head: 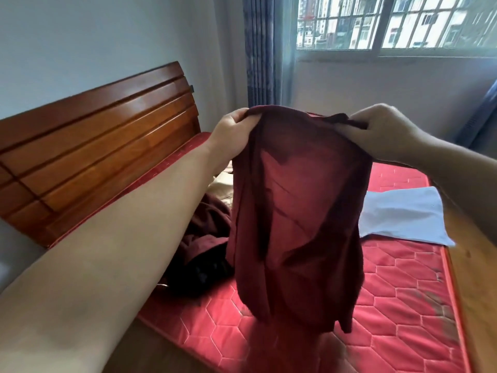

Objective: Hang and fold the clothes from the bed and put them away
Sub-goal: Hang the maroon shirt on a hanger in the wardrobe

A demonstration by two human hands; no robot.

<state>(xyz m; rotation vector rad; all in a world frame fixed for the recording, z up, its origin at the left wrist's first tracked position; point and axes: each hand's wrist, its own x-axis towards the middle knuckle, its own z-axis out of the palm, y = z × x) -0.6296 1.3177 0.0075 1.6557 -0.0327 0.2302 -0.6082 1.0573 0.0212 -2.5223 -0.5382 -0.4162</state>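
Note:
A thin dark red garment (295,211) hangs in the air above the bed, light shining through it. My left hand (231,130) grips its top left corner and my right hand (382,133) grips its top right corner, both at chest height. The cloth's lower hem dangles just above the red quilted mattress (403,305). Behind it on the mattress lies a heap of dark maroon and black clothes (204,246), partly hidden by my left forearm, with a beige piece (223,189) at its far side. A folded white garment (403,214) lies flat at the right.
A wooden headboard (102,135) runs along the left wall. The bed's wooden frame edge (473,292) shows at the right. A barred window (398,22) and a blue curtain (258,49) fill the far wall.

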